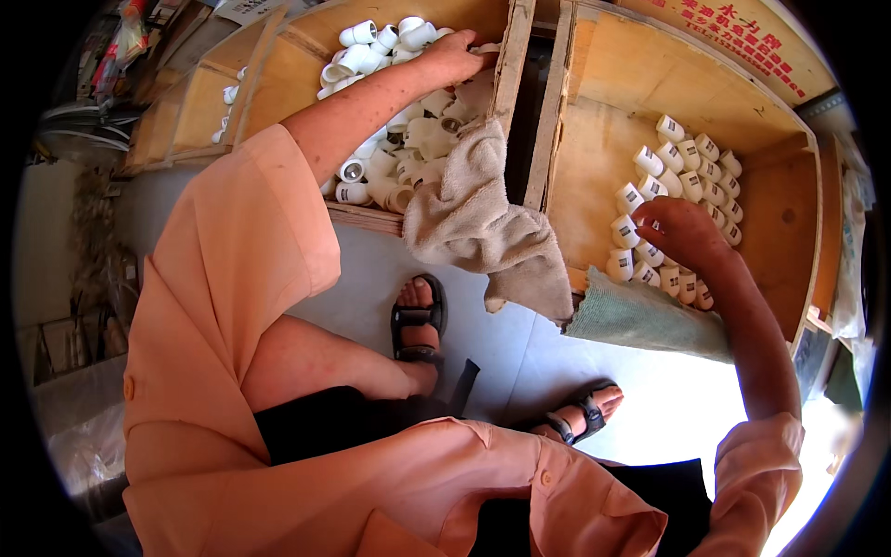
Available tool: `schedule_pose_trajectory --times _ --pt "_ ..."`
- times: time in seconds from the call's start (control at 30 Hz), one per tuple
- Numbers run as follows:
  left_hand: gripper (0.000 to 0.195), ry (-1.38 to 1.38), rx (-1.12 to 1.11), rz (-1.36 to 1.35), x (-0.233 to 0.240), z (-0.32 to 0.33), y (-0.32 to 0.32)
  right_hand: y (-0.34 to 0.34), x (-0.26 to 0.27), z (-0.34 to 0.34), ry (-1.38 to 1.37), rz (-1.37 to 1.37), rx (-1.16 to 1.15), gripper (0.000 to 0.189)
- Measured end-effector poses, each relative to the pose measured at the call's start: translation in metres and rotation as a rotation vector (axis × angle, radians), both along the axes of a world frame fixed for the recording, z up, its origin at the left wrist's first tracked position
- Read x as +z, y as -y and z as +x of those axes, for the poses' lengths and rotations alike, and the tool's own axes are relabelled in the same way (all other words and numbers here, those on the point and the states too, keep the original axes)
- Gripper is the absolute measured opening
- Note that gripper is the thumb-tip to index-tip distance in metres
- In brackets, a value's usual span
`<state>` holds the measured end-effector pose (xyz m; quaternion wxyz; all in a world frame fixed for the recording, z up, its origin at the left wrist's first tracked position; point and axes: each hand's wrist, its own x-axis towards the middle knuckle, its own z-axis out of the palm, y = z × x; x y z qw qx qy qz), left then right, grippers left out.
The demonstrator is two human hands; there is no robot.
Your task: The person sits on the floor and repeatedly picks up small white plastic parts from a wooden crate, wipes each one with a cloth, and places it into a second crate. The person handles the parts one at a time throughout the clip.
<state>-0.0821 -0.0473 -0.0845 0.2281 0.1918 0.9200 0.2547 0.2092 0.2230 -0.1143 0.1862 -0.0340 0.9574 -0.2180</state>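
My left hand (pixel 456 57) reaches into the left wooden bin (pixel 285 80), over a jumbled heap of white plastic pipe fittings (pixel 358 59), many of them elbows. Its fingertips are hidden against the fittings near the bin's right wall, so whether they grip one cannot be told. In the right wooden bin (pixel 605 139), white pipe elbows (pixel 689 153) with small dark labels lie in neat slanting rows. My right hand (pixel 686 226) hovers at the left side of these rows, thumb and fingers slightly apart, with no fitting visible between them.
A beige cloth (pixel 480 209) drapes over the left bin's front corner, and a green cloth (pixel 640 317) covers the right bin's front edge. A narrow gap separates the bins. Another wooden compartment (pixel 202 104) with a few fittings stands left. My sandalled feet (pixel 418 317) rest on the floor.
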Motion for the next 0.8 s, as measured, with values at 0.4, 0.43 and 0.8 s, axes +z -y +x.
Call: schedule_pose_trajectory --times 0.4,0.43,0.8 --pt "0.041 0.196 0.133 0.238 0.02 -0.007 0.017 -0.002 -0.009 0.004 0.014 0.027 -0.001 0.02" --pt "0.04 0.246 0.16 0.27 0.024 -0.013 0.024 -0.003 -0.01 0.003 0.001 0.022 0.008 0.019" --pt "0.05 0.688 -0.202 0.679 0.064 -0.016 0.012 -0.003 0.017 -0.016 -0.115 -0.167 -0.223 0.024"
